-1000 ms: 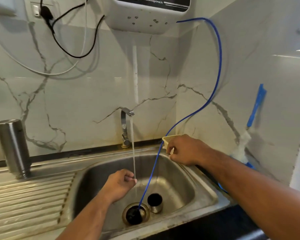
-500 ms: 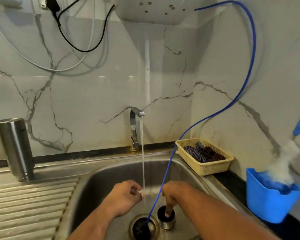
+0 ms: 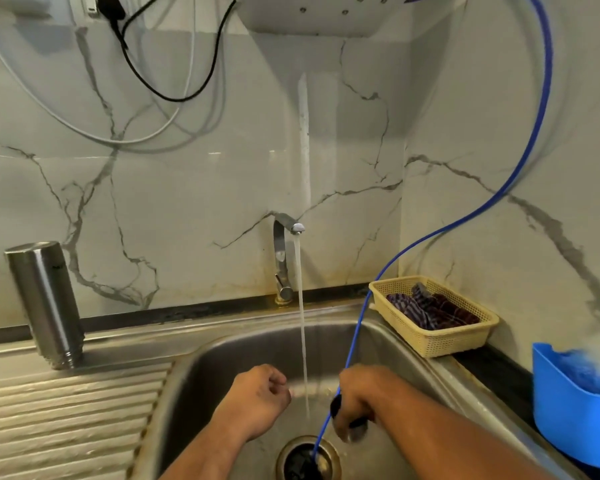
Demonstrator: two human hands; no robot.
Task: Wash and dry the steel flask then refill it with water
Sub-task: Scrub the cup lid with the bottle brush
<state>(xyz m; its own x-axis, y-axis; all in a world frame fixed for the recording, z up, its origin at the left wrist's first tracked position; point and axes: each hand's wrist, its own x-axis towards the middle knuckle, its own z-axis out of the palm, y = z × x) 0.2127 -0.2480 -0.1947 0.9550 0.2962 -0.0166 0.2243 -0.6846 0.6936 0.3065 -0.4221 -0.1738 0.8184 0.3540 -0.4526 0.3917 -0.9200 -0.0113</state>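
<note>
The steel flask [image 3: 45,303] stands upside down on the draining board at the left, away from both hands. Its steel cap with a black inside [image 3: 352,424] is in the sink [image 3: 222,358], and my right hand [image 3: 361,393] grips it just above the drain [image 3: 307,459]. My left hand [image 3: 257,400] hovers over the sink with its fingers curled, close to the stream; whether it holds something small I cannot tell. The tap [image 3: 284,258] runs a thin stream of water between my two hands.
A thin blue hose [image 3: 520,168] drops from the wall unit into the drain. A yellow basket [image 3: 433,334] with dark cloths sits on the sink's right rim. A blue tub [image 3: 572,403] holding a brush stands at the far right. Cables hang on the marble wall.
My right hand left the yellow basket, came down into the sink and took hold of the cap. The left hand stayed near the stream. The view moved closer and lower.
</note>
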